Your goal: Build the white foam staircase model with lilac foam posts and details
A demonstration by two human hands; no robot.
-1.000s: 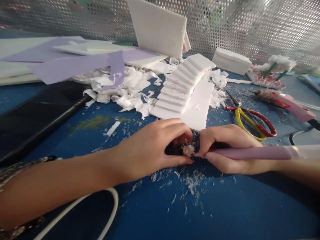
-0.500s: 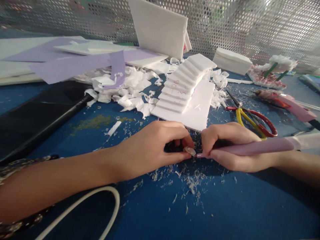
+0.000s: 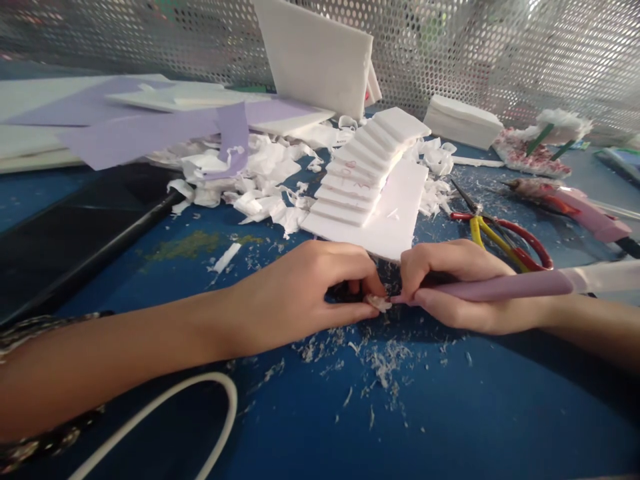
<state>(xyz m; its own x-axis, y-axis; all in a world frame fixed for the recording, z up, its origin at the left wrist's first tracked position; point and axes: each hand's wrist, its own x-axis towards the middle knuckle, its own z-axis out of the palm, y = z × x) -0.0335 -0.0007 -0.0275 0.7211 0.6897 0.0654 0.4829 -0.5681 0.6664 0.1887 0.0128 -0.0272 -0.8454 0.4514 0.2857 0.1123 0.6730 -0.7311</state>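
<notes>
Between the thumb and fingers of my left hand [image 3: 320,287] is pinched a small whitish translucent piece [image 3: 380,304]; its exact kind is too small to tell. My right hand [image 3: 460,287] is closed like a writing grip round a mauve pen-shaped tool [image 3: 500,287] with a clear rear end. The tool's narrow tip points left and meets or nearly touches the small piece. Fine white shavings [image 3: 387,363] lie on the blue table just below both hands.
Behind the hands stands a fanned stack of white foam pieces [image 3: 357,173] on a white sheet. Scissors [image 3: 500,233] with red and yellow handles and a pink glue gun [image 3: 585,207] lie right. Paper scraps [image 3: 270,173], a black slab [image 3: 80,233] and a white cable [image 3: 220,380] are leftward.
The tool and my right hand have shifted slightly up and left. The small piece in my left fingers has turned a little, and the tool's tip now sits at its upper right edge.
</notes>
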